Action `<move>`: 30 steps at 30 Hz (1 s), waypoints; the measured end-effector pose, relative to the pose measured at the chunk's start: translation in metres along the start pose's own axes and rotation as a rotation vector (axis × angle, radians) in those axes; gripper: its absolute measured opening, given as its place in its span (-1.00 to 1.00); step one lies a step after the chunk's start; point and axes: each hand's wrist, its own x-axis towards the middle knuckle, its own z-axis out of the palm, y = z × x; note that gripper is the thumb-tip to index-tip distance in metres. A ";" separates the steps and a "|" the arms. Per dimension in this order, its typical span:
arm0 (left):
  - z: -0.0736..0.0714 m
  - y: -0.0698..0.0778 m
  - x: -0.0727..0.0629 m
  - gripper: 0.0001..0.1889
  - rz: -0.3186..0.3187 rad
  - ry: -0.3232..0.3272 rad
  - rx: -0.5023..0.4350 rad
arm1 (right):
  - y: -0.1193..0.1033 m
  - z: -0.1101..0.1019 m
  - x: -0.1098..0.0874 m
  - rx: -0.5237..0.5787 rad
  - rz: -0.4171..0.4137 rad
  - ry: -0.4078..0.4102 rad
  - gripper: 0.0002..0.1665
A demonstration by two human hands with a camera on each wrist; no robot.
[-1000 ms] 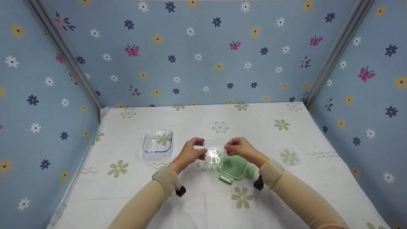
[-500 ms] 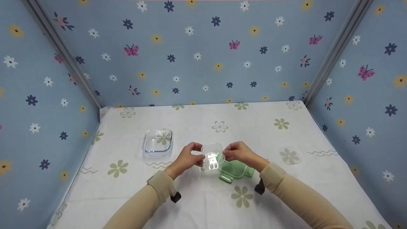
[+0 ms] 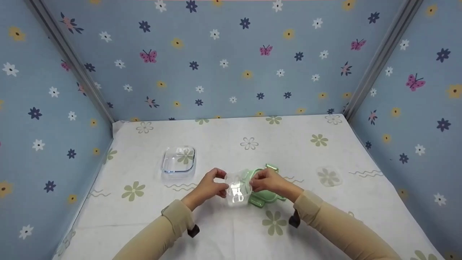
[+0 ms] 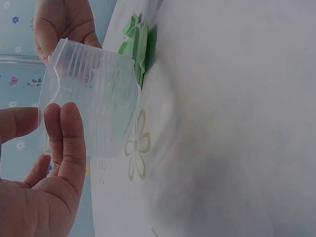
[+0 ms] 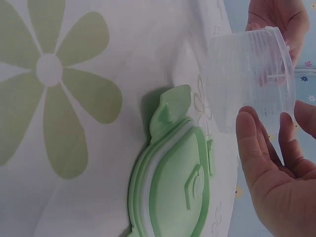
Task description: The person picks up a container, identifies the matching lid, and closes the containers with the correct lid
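A clear plastic container [image 3: 237, 193] with ribbed sides is held up between both hands, above the cloth. Its rim is pinched on one side by the left hand [image 3: 207, 187], thumb and fingers on either side of the wall. Opposite, the right hand [image 3: 270, 181] pinches the rim in the same way. In the right wrist view, the green snap-on lid [image 5: 177, 185] lies on the cloth just beyond the held container [image 5: 249, 79]. The head view shows this green lid [image 3: 267, 196] partly hidden by the right hand and the container.
To the left stands a square glass dish [image 3: 178, 161] without a cover. A thin clear lid [image 3: 329, 176] lies flat at the right. White flowered cloth [image 3: 213, 137] covers the table, with blue patterned walls [image 3: 231, 65] at the back and sides.
Both hands have brought the clear container lower in the head view, toward the person and slightly left. Its tilt has changed, and more of the green lid's far side shows.
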 end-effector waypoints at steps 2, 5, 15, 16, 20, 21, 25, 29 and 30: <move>-0.001 -0.001 -0.002 -0.52 -0.005 -0.010 0.013 | 0.000 0.003 -0.001 0.000 0.009 -0.001 -0.89; -0.003 -0.004 -0.006 -0.51 -0.015 -0.025 0.028 | 0.001 0.006 -0.003 -0.010 0.020 -0.005 -0.89; -0.004 -0.011 -0.015 -0.52 -0.075 -0.066 0.075 | 0.009 0.014 -0.008 -0.054 0.000 -0.054 -0.80; -0.004 -0.011 -0.015 -0.52 -0.075 -0.065 0.076 | 0.010 0.015 -0.008 -0.060 -0.002 -0.055 -0.79; -0.002 -0.017 -0.015 -0.54 -0.060 -0.063 0.079 | 0.013 0.018 -0.008 -0.057 -0.007 -0.057 -0.79; -0.002 -0.018 -0.015 -0.54 -0.054 -0.063 0.079 | 0.013 0.018 -0.008 -0.056 -0.009 -0.055 -0.79; 0.000 -0.022 -0.016 -0.53 -0.045 -0.061 0.079 | 0.014 0.019 -0.008 -0.061 -0.002 -0.040 -0.80; 0.001 -0.023 -0.017 -0.50 -0.052 -0.064 0.085 | 0.015 0.019 -0.007 -0.082 0.009 -0.030 -0.81; 0.001 -0.023 -0.017 -0.48 -0.052 -0.068 0.088 | 0.015 0.019 -0.008 -0.085 0.010 -0.030 -0.82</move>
